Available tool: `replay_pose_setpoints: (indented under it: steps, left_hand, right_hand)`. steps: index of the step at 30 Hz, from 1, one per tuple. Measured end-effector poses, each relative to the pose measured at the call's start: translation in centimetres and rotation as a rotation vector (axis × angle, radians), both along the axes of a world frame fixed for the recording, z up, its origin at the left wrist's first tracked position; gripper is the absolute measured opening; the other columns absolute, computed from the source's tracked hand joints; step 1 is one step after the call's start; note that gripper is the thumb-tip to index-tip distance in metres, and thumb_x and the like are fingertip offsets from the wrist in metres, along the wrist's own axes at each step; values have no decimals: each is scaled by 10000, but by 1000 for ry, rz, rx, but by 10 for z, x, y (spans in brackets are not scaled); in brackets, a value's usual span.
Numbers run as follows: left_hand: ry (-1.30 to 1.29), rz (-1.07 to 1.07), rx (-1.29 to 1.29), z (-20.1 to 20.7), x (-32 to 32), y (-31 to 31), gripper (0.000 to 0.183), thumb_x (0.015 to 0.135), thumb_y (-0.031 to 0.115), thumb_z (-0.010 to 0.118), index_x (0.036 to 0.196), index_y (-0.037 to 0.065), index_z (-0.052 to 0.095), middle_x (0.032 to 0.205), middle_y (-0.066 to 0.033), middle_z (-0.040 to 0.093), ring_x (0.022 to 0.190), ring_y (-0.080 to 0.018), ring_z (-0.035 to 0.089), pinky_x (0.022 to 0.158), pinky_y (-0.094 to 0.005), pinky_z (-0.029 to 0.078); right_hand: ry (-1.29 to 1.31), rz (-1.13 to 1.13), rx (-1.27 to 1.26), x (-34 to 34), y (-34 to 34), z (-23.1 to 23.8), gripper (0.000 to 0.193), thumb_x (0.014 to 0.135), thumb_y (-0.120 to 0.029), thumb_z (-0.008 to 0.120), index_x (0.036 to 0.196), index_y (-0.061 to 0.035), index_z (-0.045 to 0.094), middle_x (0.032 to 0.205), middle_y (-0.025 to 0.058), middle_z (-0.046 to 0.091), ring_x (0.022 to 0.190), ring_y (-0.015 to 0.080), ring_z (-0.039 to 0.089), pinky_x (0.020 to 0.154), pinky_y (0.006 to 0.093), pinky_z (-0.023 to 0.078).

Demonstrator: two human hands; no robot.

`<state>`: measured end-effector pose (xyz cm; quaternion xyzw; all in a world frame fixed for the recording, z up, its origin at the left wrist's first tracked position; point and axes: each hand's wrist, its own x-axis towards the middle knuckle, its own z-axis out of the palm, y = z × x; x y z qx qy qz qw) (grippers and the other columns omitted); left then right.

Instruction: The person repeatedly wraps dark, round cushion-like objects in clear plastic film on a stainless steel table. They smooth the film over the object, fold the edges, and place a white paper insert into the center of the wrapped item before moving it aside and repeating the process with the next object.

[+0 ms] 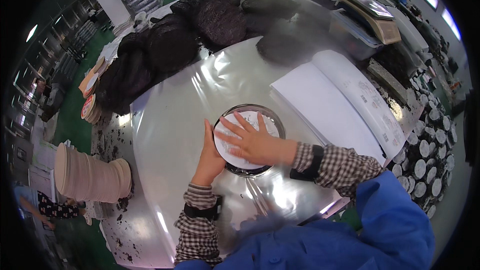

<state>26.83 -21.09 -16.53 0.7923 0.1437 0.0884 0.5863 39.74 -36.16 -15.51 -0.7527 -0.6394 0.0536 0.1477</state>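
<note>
On the left of the shiny, crumb-strewn desk point(175, 102), smooth pale discs form a ribbed stack point(90, 177), lying sideways; behind, dark, rough-surfaced rounded slabs point(172, 42) slump together. The left hand point(209, 160) lies along the left rim of a round bundle point(252, 172) in glossy dark film, at the desk's middle; whether its fingers grip is unclear. A flat white paper disc point(231, 158) tops the bundle, and the right hand point(262, 145) rests on it, fingers spread wide. Farther right, large white sheets point(315, 102) lie partly curled. Beyond stands a clear plastic tub point(354, 35), its contents dark and indistinct.
</note>
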Motion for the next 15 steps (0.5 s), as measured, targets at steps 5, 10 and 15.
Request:
replay_pose_setpoints:
  steps: [5,10,15]
  left_hand:
    - [-173,-17,-375,-5,-24,-8,936,871,259,663,1526,1,46,1582,-235,92,1461,-386,124,1171,-427,183]
    - [113,-16,763,42,35,-53,884,886,362,658,1516,3,152,1587,-220,90,1454,-447,30,1178,-487,103]
    - [92,-218,752,15,36,-47,844,888,426,647,1491,-1,239,1531,-250,222,1418,-417,198,1118,-568,230]
  right_hand:
    - [-168,5,-45,-14,-4,-2,674,927,-491,499,1516,-246,280,1596,83,173,1460,436,88,1072,729,126]
    - [160,-451,665,46,-6,10,585,895,-238,612,1402,-40,398,1389,220,464,1295,365,436,1072,470,350]
    - [475,-503,-37,75,-14,-8,536,937,-274,555,1356,30,417,1168,285,583,1023,375,613,915,424,459]
